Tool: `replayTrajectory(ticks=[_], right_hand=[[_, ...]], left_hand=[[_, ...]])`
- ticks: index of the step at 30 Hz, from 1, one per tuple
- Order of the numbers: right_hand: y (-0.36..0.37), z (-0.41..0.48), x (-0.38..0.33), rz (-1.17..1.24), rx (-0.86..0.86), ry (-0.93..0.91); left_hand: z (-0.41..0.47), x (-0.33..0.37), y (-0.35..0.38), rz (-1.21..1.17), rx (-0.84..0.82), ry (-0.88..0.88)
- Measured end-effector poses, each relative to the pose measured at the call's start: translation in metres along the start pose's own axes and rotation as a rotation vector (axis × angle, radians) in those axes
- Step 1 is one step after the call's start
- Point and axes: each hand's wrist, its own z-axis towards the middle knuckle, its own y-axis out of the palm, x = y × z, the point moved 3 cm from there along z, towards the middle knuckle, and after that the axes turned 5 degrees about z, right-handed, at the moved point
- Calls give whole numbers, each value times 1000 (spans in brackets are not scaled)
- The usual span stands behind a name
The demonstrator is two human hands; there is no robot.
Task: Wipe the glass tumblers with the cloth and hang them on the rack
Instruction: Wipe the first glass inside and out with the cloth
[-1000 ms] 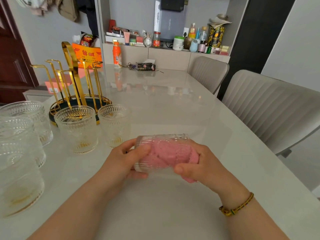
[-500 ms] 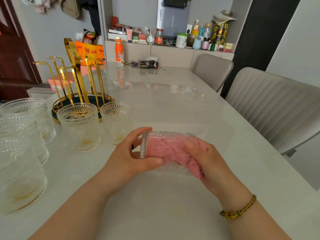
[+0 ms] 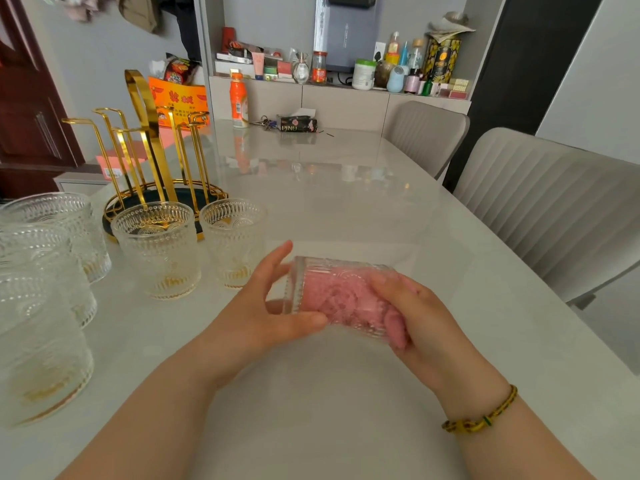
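A ribbed glass tumbler (image 3: 332,292) is held on its side just above the table, base to the left. My left hand (image 3: 259,310) grips the base end, thumb along the near side and fingers behind. My right hand (image 3: 426,323) holds the pink cloth (image 3: 394,329), which is stuffed into the tumbler's mouth and shows pink through the glass. The empty gold rack (image 3: 149,140) with upright hooks stands at the back left. Two tumblers (image 3: 159,251) (image 3: 233,244) stand upright in front of it, and several more tumblers (image 3: 38,341) crowd the left edge.
The pale glossy table (image 3: 346,188) runs away from me. An orange bottle (image 3: 239,102), keys and a dark PINO pack (image 3: 298,124) lie at its far end. Two grey chairs (image 3: 554,209) (image 3: 426,133) stand along the right side. A cluttered shelf lies behind.
The tumbler has been turned in my hands and its base now shows at the left. My left fingers have spread further behind it. The cloth stays inside.
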Motion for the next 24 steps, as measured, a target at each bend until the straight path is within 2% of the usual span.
replayTrajectory(ticks=[3, 6, 9, 14, 18, 22, 24], right_hand=[[-1, 0, 0, 49, -37, 18], [3, -2, -5, -66, -110, -116], [5, -6, -8, -245, -179, -221], [6, -8, -6, -359, -197, -232], [1, 0, 3, -156, -66, -166], [-3, 3, 6, 75, -54, -47], [-4, 3, 4, 50, -82, -70]], left_hand=[[0, 6, 0, 12, 68, 140], [0, 6, -1, -115, 105, 150], [0, 3, 0, -194, 89, 84], [0, -3, 4, -268, 25, -132], [-1, -2, 6, -144, 0, -115], [-1, 0, 4, 5, -17, 23], [-1, 3, 4, 0, 14, 82]])
